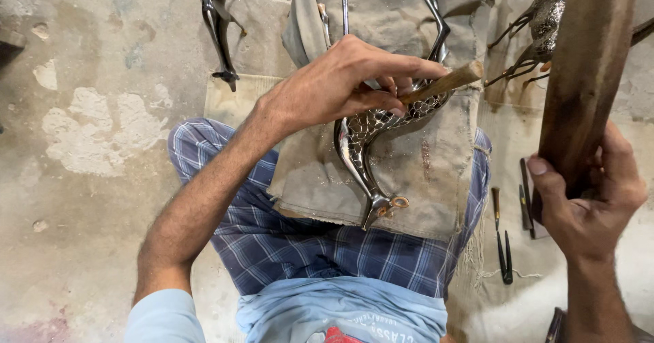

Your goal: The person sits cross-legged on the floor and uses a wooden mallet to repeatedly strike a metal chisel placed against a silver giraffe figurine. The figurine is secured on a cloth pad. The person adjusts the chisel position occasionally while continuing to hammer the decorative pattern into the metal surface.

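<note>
The right hand (589, 193) at three o'clock is closing tightly around a thick wooden club (586, 77), lifting it high. The left hand (340, 84) is pinching a wooden-handled chisel (443, 84) against the shiny metal bird (371, 145), which is lying on the lap cloth (422, 173) so it is staying steady.

Shirt: light blue, short sleeves (163, 316), red and white print at the chest.
Wrap: blue-and-white checked cloth (300, 247) over the legs.

Glossy polished metal bird figure (368, 145) with scale-textured body; matt wooden tool handle (443, 84); coarse, dusty cloth (415, 166); rough concrete floor (88, 111).
</note>
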